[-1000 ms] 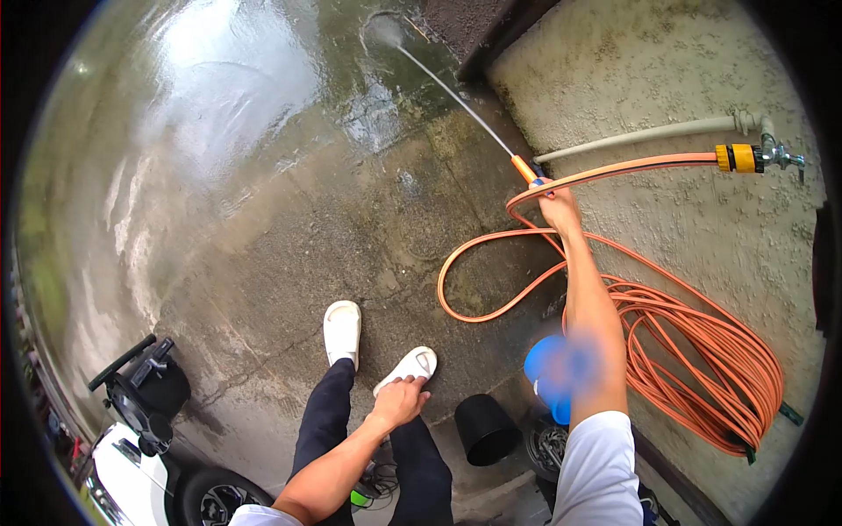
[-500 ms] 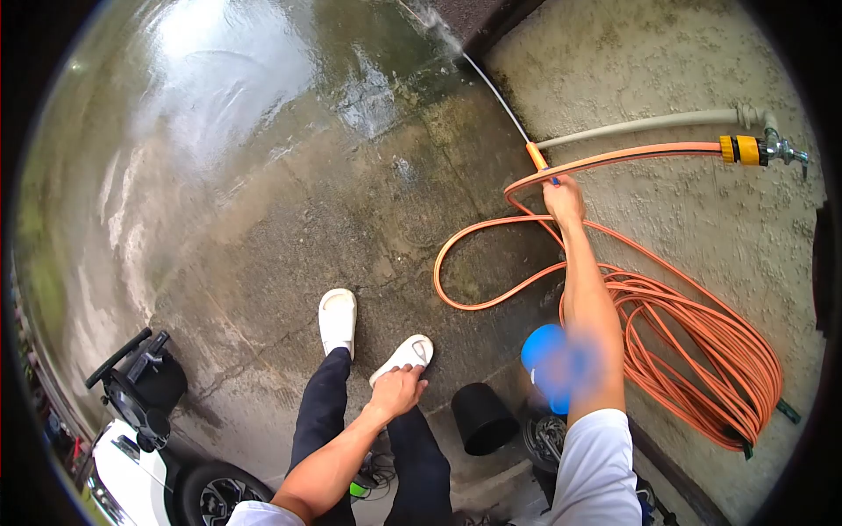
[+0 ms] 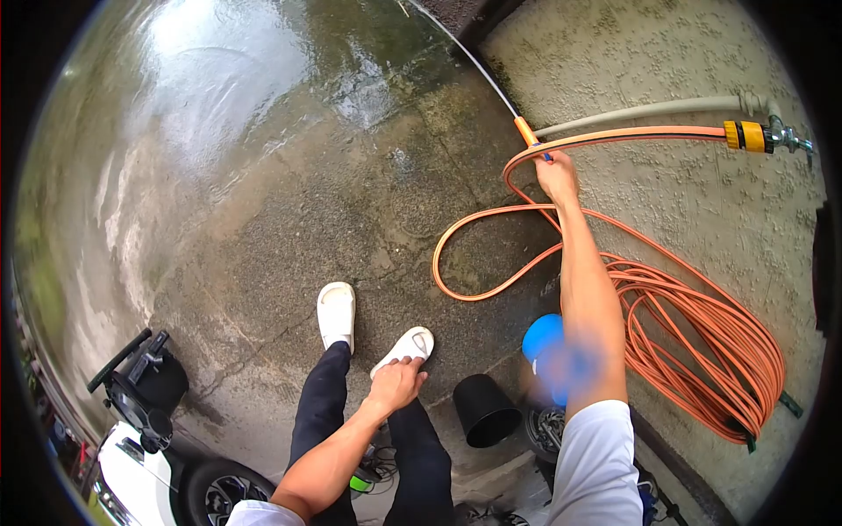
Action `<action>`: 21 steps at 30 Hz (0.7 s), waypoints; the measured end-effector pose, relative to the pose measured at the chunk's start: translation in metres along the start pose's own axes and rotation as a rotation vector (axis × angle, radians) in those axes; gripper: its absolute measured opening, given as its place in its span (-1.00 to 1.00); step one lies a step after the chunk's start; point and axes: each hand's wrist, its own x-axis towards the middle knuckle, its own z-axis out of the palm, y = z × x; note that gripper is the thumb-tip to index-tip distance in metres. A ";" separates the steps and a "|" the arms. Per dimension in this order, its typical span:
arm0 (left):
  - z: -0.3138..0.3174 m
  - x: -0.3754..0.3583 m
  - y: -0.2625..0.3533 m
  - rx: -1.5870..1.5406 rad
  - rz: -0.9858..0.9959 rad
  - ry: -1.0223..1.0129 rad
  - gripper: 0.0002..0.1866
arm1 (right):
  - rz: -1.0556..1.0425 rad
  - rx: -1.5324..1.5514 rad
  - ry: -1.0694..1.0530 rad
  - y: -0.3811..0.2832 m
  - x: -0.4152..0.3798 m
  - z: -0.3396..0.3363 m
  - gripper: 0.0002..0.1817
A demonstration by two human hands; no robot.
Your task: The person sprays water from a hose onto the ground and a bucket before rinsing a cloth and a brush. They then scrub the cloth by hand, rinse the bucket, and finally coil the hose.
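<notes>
My right hand [image 3: 557, 178] grips an orange spray nozzle [image 3: 526, 131] at the end of the orange garden hose. A thin jet of water [image 3: 478, 66] runs from the nozzle toward the wall base at the top. The orange hose [image 3: 478, 210] loops beside this hand and lies coiled below it against the wall. My left hand [image 3: 397, 384] rests over my right knee, above a white slipper [image 3: 410, 344]. Its fingers are loosely extended, with nothing seen in them.
A yellow-and-black hose connector [image 3: 745, 136] joins a metal tap [image 3: 791, 140] on the rough wall [image 3: 684, 44]. A black bucket [image 3: 485, 410] and a blue object [image 3: 542, 337] stand near my right leg. At lower left are a black machine [image 3: 145, 381] and a car wheel [image 3: 224, 495].
My right hand and the nozzle have shifted slightly up and left. The water jet now reaches farther up the frame, and the splash by the wall corner no longer shows. My left hand stays put.
</notes>
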 end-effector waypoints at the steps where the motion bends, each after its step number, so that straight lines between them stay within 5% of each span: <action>1: -0.002 0.000 0.001 -0.001 -0.022 -0.035 -0.67 | 0.001 -0.002 -0.001 0.000 0.001 0.000 -0.57; 10: -0.008 0.002 0.002 -0.015 -0.061 -0.075 -0.67 | 0.138 -0.106 0.042 0.001 -0.014 -0.013 -0.56; 11: -0.010 0.003 0.004 -0.031 -0.073 -0.073 -0.67 | 0.170 -0.141 -0.072 -0.005 -0.026 -0.028 -0.52; 21: -0.011 0.002 0.005 -0.074 -0.075 -0.051 -0.68 | 0.296 -0.112 0.112 0.078 -0.110 -0.015 -0.55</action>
